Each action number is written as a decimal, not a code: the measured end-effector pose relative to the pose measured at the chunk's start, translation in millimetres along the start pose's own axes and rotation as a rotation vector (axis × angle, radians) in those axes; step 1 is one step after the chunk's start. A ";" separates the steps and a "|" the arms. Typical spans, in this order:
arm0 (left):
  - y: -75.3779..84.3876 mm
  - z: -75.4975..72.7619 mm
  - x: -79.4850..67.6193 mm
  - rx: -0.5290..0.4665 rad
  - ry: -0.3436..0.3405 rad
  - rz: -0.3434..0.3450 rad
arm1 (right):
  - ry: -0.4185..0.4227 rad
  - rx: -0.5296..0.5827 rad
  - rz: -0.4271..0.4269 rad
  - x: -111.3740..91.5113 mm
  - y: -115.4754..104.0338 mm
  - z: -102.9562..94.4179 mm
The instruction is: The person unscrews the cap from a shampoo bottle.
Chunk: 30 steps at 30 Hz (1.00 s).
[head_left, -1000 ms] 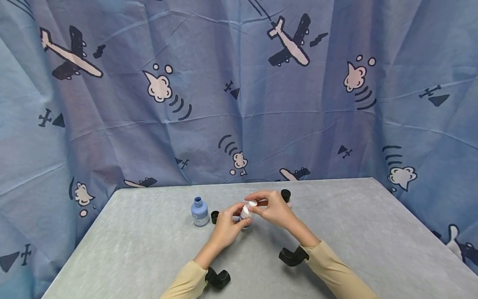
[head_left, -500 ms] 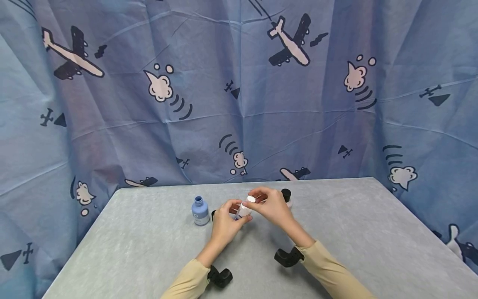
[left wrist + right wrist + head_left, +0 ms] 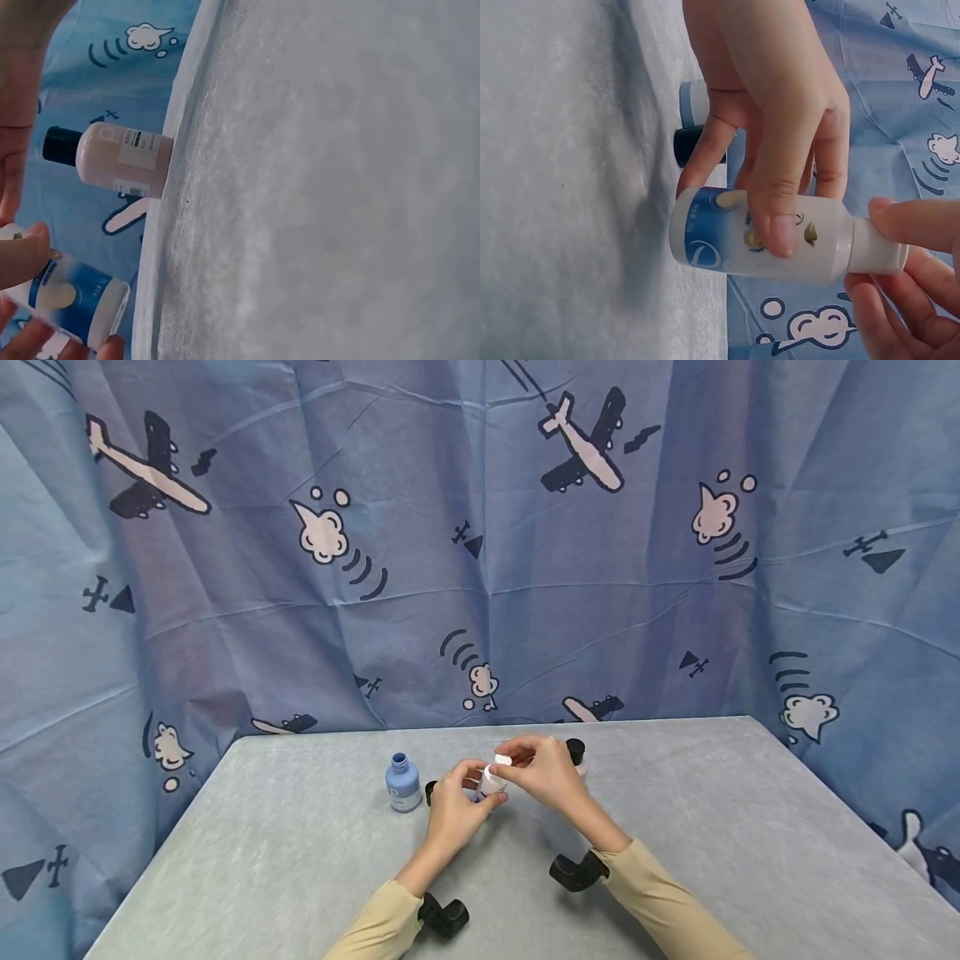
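My left hand (image 3: 452, 810) grips a small white bottle (image 3: 787, 232) with a blue printed band, its thumb across the front in the right wrist view. The fingers of my right hand (image 3: 551, 772) pinch the bottle's white cap (image 3: 877, 249), which sits at the neck. Held above the table, the bottle leans slightly toward my right hand in the head view. Left of my left hand stands a light-blue bottle (image 3: 402, 785) with a bare neck. A loose black cap (image 3: 430, 792) lies between them, partly covered by the left hand.
A pinkish bottle (image 3: 124, 159) with a black cap stands behind my right hand, mostly hidden in the head view. The grey table (image 3: 300, 860) reaches back to a blue curtain (image 3: 420, 568) printed with planes.
Both hands have shifted slightly, and the white bottle has tipped a little to the right. The left hand covers more of the loose black cap. The pinch on the white cap continues.
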<state>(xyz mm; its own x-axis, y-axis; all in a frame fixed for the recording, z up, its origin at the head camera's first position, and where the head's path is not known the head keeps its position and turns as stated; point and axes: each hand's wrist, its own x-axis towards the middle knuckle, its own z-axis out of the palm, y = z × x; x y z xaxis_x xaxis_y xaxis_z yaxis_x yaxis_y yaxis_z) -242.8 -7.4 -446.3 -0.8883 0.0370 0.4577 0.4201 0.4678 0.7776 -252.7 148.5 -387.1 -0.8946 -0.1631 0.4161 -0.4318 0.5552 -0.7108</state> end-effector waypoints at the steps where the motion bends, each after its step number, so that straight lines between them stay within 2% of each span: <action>1: -0.2 -0.3 0.2 -0.006 -0.006 0.004 | -0.011 0.005 0.004 0.1 -0.5 -0.8; 10: -5.7 -4.7 1.6 -0.095 -0.142 0.043 | -0.141 0.061 -0.010 1.9 0.4 -7.3; 15: -9.3 -9.1 0.4 -0.099 -0.218 0.063 | -0.210 0.115 -0.041 0.1 2.4 -9.1; 18: -9.6 -10.5 -0.2 -0.082 -0.240 0.066 | -0.235 0.125 -0.064 -1.3 3.5 -10.3; 21: -8.8 -9.8 -0.7 -0.073 -0.220 0.052 | -0.250 0.113 -0.100 -1.8 5.4 -9.9; 25: -6.7 -7.5 -1.0 -0.051 -0.138 0.006 | -0.239 0.101 -0.127 -1.5 8.6 -5.6; 30: -4.7 -5.7 -1.3 -0.005 -0.048 -0.018 | -0.165 0.118 -0.068 -2.1 6.2 2.6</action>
<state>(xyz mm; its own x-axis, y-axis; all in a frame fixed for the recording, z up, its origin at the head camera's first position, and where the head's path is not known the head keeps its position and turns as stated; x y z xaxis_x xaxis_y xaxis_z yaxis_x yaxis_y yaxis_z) -242.5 -14.7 -448.1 -0.9035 0.0709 0.4228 0.4050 0.4642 0.7877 -253.9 150.2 -393.9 -0.8653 -0.3338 0.3740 -0.4939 0.4402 -0.7499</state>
